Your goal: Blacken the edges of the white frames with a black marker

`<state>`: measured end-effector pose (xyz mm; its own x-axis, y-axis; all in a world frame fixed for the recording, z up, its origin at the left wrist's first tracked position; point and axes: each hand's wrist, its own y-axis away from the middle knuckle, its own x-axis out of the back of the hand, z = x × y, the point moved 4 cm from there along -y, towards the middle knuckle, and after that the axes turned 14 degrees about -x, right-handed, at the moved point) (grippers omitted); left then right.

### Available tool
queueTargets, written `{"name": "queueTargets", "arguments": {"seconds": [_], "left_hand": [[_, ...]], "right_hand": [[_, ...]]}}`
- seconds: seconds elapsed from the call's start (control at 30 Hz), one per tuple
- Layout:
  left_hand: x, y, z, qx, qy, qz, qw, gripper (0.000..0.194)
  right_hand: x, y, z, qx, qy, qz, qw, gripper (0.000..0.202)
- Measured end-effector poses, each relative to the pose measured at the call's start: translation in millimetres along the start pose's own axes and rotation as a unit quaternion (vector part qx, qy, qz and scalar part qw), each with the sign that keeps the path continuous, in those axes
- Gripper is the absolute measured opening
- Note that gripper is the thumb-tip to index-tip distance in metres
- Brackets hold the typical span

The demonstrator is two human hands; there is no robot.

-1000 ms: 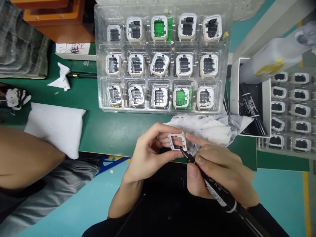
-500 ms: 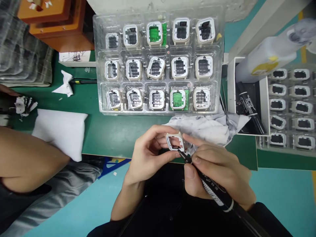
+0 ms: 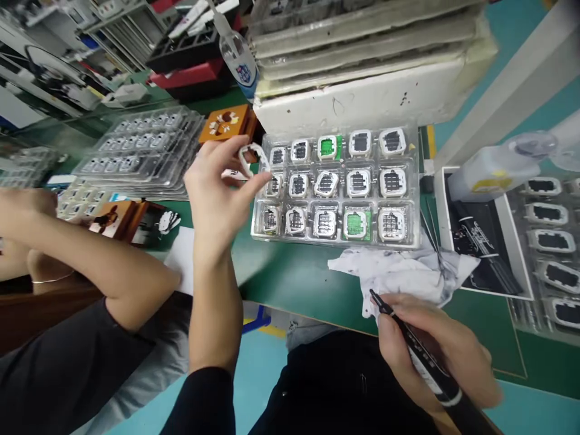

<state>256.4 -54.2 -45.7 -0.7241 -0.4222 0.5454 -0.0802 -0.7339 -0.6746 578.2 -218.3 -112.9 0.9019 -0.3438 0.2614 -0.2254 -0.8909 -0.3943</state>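
My left hand [image 3: 215,190] is raised at the left end of a clear plastic tray [image 3: 290,237], its thumb and fingers pinching a small white square frame [image 3: 246,163] with rounded corners. The tray's pockets hold several similar frames, such as one white frame [image 3: 359,182] in the middle row; two pockets also show green material. Over the near side of the bench, my right hand [image 3: 439,347] grips a black marker pen [image 3: 426,362], uncapped, its tip pointing up and left. The tip is close to a crumpled, stained white cloth [image 3: 399,272].
A white box [image 3: 487,232] with black markers and a plastic bottle [image 3: 489,169] stands at the right. Beyond it lies another tray [image 3: 550,241] of frames. Stacked trays [image 3: 136,151] and an orange box [image 3: 224,124] are at the left, beside a co-worker's arm [image 3: 104,260].
My left hand has carried the frame away from the pen, up and left to the tray. My right hand keeps the marker, now apart from the frame. The view has tilted up.
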Motion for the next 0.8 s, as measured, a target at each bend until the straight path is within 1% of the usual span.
{"name": "queueTargets", "arguments": {"seconds": [0.07, 0.13, 0.23, 0.3, 0.33, 0.43, 0.5, 0.57, 0.63, 0.73, 0.8], "left_hand": [[-6.9, -26.2, -29.0, -0.017, -0.032, -0.057, 0.998, 0.052], [-19.6, -42.0, -50.7, -0.028, -0.089, -0.120, 0.988, 0.051], [-38.0, -49.0, -66.7, -0.042, -0.168, -0.195, 0.965, 0.047], [-44.9, -47.2, -69.3, -0.040, -0.194, -0.220, 0.955, 0.046], [-46.2, -46.0, -68.6, -0.038, -0.197, -0.219, 0.955, 0.048], [-47.1, -44.7, -59.5, -0.051, -0.167, -0.174, 0.969, 0.050], [-51.4, -46.3, -50.6, -0.071, -0.135, -0.159, 0.975, 0.041], [-60.9, -49.7, -42.5, -0.087, -0.117, -0.177, 0.973, 0.029], [-72.6, -55.0, -38.5, -0.091, -0.116, -0.205, 0.968, 0.025], [-86.5, -64.0, -43.6, -0.069, -0.111, -0.227, 0.965, 0.023], [-90.2, -68.7, -50.8, -0.053, -0.078, -0.211, 0.973, 0.025]], "right_hand": [[-3.2, 3.2, -1.4, 0.002, 0.015, 0.020, 1.000, 0.029], [-4.9, 3.4, 1.2, -0.022, 0.023, 0.020, 0.999, 0.025], [-3.7, 1.5, 5.1, -0.022, 0.018, 0.004, 1.000, 0.022], [-2.7, 0.8, 6.0, -0.011, 0.015, -0.007, 1.000, 0.022], [-2.7, 0.8, 5.9, -0.009, 0.016, -0.012, 1.000, 0.022], [-3.8, 1.3, 3.1, -0.015, 0.024, -0.011, 1.000, 0.018], [-4.9, 1.2, 0.8, -0.020, 0.024, -0.012, 0.999, 0.017], [-5.9, 0.2, -0.7, -0.019, 0.024, -0.022, 0.999, 0.017], [-5.8, -1.1, -0.9, -0.013, 0.029, -0.033, 0.999, 0.016], [-4.2, -2.6, 0.2, -0.009, 0.040, -0.035, 0.999, 0.016], [-3.6, -3.0, 0.6, -0.011, 0.044, -0.037, 0.998, 0.015]]}}
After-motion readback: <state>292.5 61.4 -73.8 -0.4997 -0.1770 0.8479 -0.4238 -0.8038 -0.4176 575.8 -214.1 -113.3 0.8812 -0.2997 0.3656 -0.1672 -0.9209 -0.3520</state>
